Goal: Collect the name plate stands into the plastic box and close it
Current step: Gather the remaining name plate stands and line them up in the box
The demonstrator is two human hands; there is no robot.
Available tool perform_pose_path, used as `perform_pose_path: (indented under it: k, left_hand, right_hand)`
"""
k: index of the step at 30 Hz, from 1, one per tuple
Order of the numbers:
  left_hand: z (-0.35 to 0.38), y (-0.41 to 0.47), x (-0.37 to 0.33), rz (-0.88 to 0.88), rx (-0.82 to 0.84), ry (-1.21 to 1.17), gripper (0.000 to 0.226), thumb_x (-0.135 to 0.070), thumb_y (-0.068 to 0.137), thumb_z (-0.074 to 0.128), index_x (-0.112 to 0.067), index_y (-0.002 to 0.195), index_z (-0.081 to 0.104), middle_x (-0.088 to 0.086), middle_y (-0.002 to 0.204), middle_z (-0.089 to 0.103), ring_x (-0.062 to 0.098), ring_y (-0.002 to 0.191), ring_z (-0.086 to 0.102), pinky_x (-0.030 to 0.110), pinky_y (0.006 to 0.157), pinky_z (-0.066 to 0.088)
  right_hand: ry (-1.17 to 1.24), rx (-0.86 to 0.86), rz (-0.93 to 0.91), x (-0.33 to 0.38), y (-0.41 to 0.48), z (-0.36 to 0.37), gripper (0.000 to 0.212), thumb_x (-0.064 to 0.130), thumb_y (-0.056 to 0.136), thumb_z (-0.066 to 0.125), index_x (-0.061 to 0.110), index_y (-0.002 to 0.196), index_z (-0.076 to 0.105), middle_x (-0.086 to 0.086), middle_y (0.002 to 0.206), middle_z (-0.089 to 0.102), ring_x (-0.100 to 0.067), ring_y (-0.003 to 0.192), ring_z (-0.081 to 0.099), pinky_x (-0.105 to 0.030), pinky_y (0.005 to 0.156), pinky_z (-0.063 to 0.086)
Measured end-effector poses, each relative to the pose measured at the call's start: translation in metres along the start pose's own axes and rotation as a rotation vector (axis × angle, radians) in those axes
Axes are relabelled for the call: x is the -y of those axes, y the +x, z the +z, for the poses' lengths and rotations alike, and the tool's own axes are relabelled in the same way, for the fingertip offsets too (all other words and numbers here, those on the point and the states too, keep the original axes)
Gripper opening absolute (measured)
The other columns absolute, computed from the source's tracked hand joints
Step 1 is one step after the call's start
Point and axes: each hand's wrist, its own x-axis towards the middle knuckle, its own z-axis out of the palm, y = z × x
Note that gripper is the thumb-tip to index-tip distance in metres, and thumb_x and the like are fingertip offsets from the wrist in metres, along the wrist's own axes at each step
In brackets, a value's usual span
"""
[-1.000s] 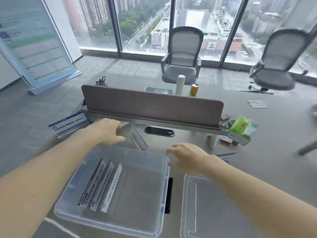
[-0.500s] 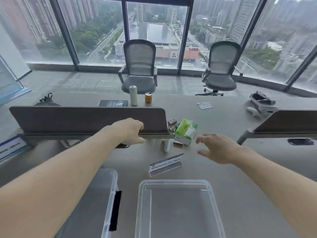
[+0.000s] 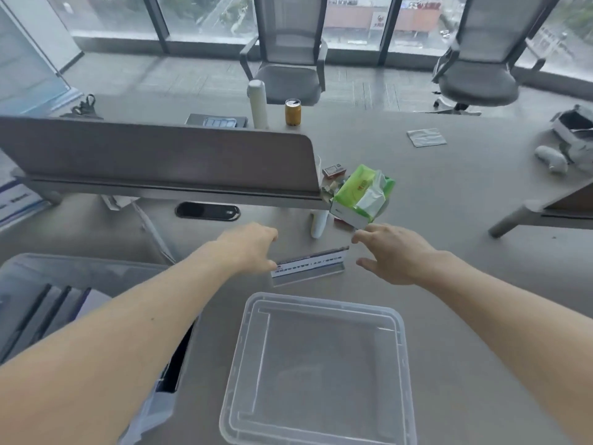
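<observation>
A name plate stand (image 3: 309,263) with a blue-and-white label lies on the grey desk, just beyond the clear lid (image 3: 321,300). My left hand (image 3: 248,248) is at the stand's left end with its fingers bent down over it; contact is unclear. To the right of the stand is my right hand (image 3: 391,252), fingers spread and apart from the stand. The clear plastic box (image 3: 64,271) stands at the left with several name plates (image 3: 48,313) lying inside it, partly hidden by my left arm.
A brown divider panel (image 3: 154,155) crosses the desk behind my hands. A green tissue pack (image 3: 362,194) and a small white tube (image 3: 318,224) sit close beyond my right hand. A clear acrylic stand (image 3: 154,232) leans behind the box. Another labelled plate (image 3: 16,200) is at far left.
The view swung right from the box to the lid and then tilted down. Both hands left the box rim and came down to either end of the name plate stand.
</observation>
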Motion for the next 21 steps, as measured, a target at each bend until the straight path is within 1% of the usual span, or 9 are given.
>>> perform_pose_path:
  k: [2,5,7,11,13,15,17,19,21]
  left_hand:
    - [0.019,0.017,0.004,-0.019,0.009,-0.056,0.054,-0.041,0.089,0.065,-0.021,0.137,0.049,0.003,0.135,0.054,0.028,0.115,0.058,0.039,0.090,0.050]
    - [0.051,0.042,0.012,-0.046,-0.026,-0.233,0.062,-0.041,0.083,0.070,-0.023,0.138,0.050,0.002,0.141,0.055,0.025,0.124,0.053,0.040,0.101,0.047]
    - [0.073,0.053,0.018,-0.056,-0.055,-0.318,0.063,-0.039,0.083,0.073,-0.023,0.140,0.051,0.000,0.142,0.055,0.023,0.128,0.052,0.037,0.103,0.045]
    - [0.109,0.073,0.027,-0.034,-0.107,-0.380,0.051,-0.026,0.085,0.073,-0.023,0.134,0.060,-0.001,0.137,0.059,0.022,0.124,0.055,0.031,0.098,0.046]
    - [0.123,0.082,0.028,-0.039,-0.140,-0.456,0.039,-0.020,0.085,0.072,-0.022,0.124,0.068,0.002,0.125,0.066,0.023,0.115,0.061,0.030,0.094,0.048]
    - [0.134,0.091,0.028,-0.084,-0.184,-0.566,0.020,-0.018,0.085,0.073,-0.024,0.104,0.073,0.002,0.106,0.072,0.020,0.097,0.067,0.024,0.079,0.049]
    - [0.146,0.099,0.028,-0.160,-0.244,-0.700,0.008,-0.019,0.084,0.076,-0.025,0.089,0.073,-0.004,0.090,0.073,0.014,0.082,0.066,0.015,0.065,0.043]
    - [0.156,0.104,0.030,-0.222,-0.305,-0.850,0.007,-0.021,0.081,0.079,-0.023,0.081,0.072,-0.008,0.079,0.073,0.009,0.074,0.065,0.016,0.062,0.042]
    - [0.160,0.105,0.032,-0.242,-0.340,-1.021,0.012,-0.017,0.080,0.082,-0.021,0.078,0.072,-0.006,0.079,0.075,0.008,0.070,0.066,0.020,0.068,0.046]
  right_hand:
    - [0.010,-0.004,-0.014,0.002,0.020,0.017,0.047,0.043,0.098,0.057,0.025,0.141,0.048,0.000,0.135,0.055,-0.026,0.126,0.052,-0.040,0.095,0.050]
    - [0.034,-0.007,-0.026,-0.001,0.049,0.045,0.051,0.040,0.098,0.059,0.025,0.144,0.045,0.000,0.141,0.050,-0.027,0.127,0.052,-0.040,0.092,0.049]
    - [0.036,0.004,-0.019,-0.003,0.064,0.063,0.053,0.038,0.098,0.060,0.027,0.146,0.041,0.000,0.144,0.047,-0.029,0.126,0.054,-0.040,0.091,0.049]
    - [0.072,0.036,-0.007,-0.010,0.090,0.098,0.054,0.032,0.097,0.061,0.026,0.147,0.040,0.000,0.146,0.045,-0.025,0.136,0.042,-0.043,0.098,0.048]
    - [0.131,0.019,0.001,-0.015,0.102,0.115,0.052,0.028,0.095,0.063,0.025,0.143,0.045,-0.001,0.139,0.051,-0.025,0.130,0.047,-0.042,0.098,0.048]
    - [0.287,-0.043,0.068,-0.021,0.110,0.132,0.050,0.022,0.092,0.067,0.023,0.139,0.049,-0.003,0.127,0.060,-0.025,0.118,0.056,-0.042,0.096,0.050]
    - [0.515,-0.126,0.179,-0.025,0.116,0.147,0.044,0.016,0.088,0.072,0.019,0.129,0.055,-0.004,0.113,0.067,-0.025,0.099,0.062,-0.038,0.089,0.051]
    - [0.643,-0.177,0.273,-0.028,0.120,0.159,0.027,0.015,0.086,0.075,0.016,0.111,0.066,-0.003,0.094,0.070,-0.024,0.082,0.064,-0.025,0.073,0.050]
    - [0.675,-0.213,0.302,-0.028,0.119,0.166,0.008,0.015,0.086,0.075,0.012,0.092,0.070,0.001,0.072,0.065,-0.008,0.066,0.062,-0.009,0.054,0.039]
